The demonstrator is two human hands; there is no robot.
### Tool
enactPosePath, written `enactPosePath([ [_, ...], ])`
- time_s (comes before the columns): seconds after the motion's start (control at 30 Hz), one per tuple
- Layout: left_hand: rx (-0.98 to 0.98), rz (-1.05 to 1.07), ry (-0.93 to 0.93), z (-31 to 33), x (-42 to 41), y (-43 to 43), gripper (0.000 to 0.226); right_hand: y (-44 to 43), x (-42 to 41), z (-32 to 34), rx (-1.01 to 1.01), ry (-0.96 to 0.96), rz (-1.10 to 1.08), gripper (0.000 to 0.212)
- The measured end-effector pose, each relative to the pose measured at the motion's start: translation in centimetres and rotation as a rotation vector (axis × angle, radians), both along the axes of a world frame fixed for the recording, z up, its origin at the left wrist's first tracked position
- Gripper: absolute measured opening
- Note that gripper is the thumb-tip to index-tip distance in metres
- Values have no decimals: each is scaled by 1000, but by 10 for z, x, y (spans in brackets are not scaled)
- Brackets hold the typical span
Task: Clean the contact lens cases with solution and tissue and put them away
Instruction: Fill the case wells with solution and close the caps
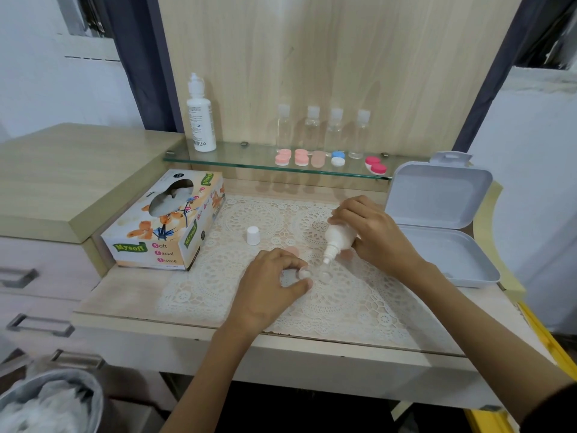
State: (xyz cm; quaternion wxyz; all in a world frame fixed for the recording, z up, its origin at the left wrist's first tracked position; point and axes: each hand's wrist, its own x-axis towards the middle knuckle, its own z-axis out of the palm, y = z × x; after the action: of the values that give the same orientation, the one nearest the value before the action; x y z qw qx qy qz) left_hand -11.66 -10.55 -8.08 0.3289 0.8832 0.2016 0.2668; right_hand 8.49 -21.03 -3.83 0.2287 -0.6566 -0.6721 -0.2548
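A clear open contact lens case point(315, 274) lies on the lace mat point(343, 307). My left hand point(271, 282) pinches its left end between thumb and fingers. My right hand point(371, 232) grips a small white solution bottle point(338, 239), tipped nozzle-down just above the case's right well. The bottle's white cap point(253, 235) stands on the mat to the left. A pink lid point(293, 252) peeks out behind my left hand.
A tissue box point(165, 226) sits at the left. An open white storage box point(437, 226) is at the right. The glass shelf point(237, 160) holds a tall solution bottle point(200, 120), several clear bottles and several coloured lens cases point(376, 165). A bin point(46, 404) is lower left.
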Motion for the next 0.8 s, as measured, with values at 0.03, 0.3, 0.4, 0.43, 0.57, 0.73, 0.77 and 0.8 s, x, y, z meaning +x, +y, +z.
enactPosePath([
  [0.03, 0, -1, 0, 0, 0, 0, 24, 0, -1, 0, 2, 77, -9, 43],
  [0.3, -19, -14, -29, 1, -1, -1, 21, 25, -16, 7, 34, 841, -160, 56],
  [0.4, -20, -14, -30, 1, -1, -1, 22, 39, -21, 5, 25, 1020, -149, 49],
  [0.43, -21, -14, -30, 1, -1, -1, 22, 43, -22, 3, 18, 1050, -149, 47],
  [0.57, -19, -14, -35, 2, -1, -2, 21, 52, -25, -6, 47, 1132, -152, 47],
  [0.73, -13, -9, -32, 2, -1, -2, 23, 51, -20, -11, -17, 1077, -179, 61],
  [0.77, -12, -10, -34, 2, -1, -2, 23, 48, -20, -10, -35, 1042, -210, 71],
  [0.8, -11, -12, -34, 1, -1, -2, 23, 44, -23, -8, -25, 1028, -235, 80],
])
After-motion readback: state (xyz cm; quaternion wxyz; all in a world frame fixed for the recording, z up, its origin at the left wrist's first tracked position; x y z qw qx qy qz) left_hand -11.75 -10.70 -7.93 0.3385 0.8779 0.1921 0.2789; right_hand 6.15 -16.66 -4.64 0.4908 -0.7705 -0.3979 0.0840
